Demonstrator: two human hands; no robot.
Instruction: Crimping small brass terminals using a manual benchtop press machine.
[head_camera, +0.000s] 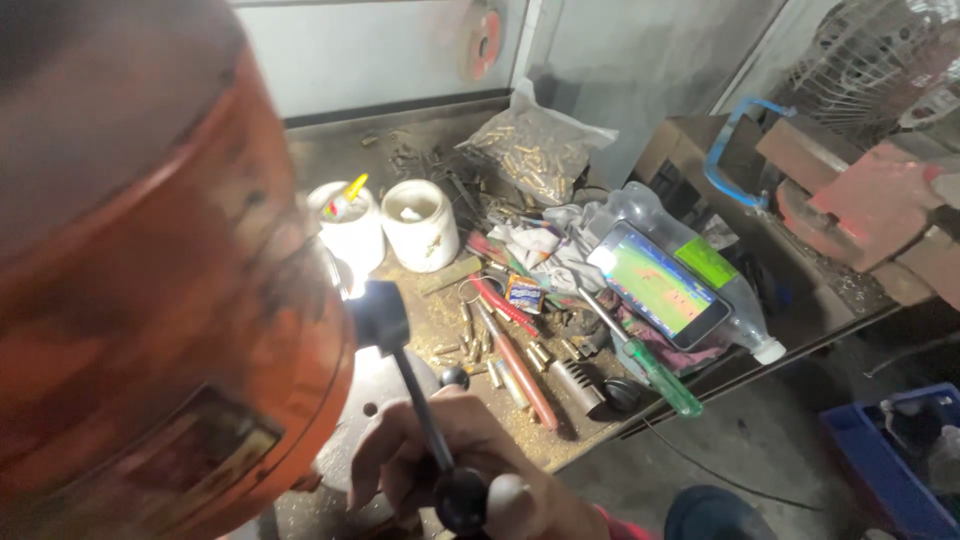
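Close up, an orange machine (150, 300) hides the left hand; right hand (450, 460) grips a lever (425, 410); tabletop (440, 320) tubs (420, 225) hold bits.

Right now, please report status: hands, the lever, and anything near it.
One hand closed on black lever handle, which hand unclear; other hand not seen. Orange machine body close at left. Bench cluttered: green screwdriver, two white tubs.

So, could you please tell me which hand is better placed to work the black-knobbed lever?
Probably the right hand: it grips the black-knobbed lever beside the orange machine, while the left hand is out of view.
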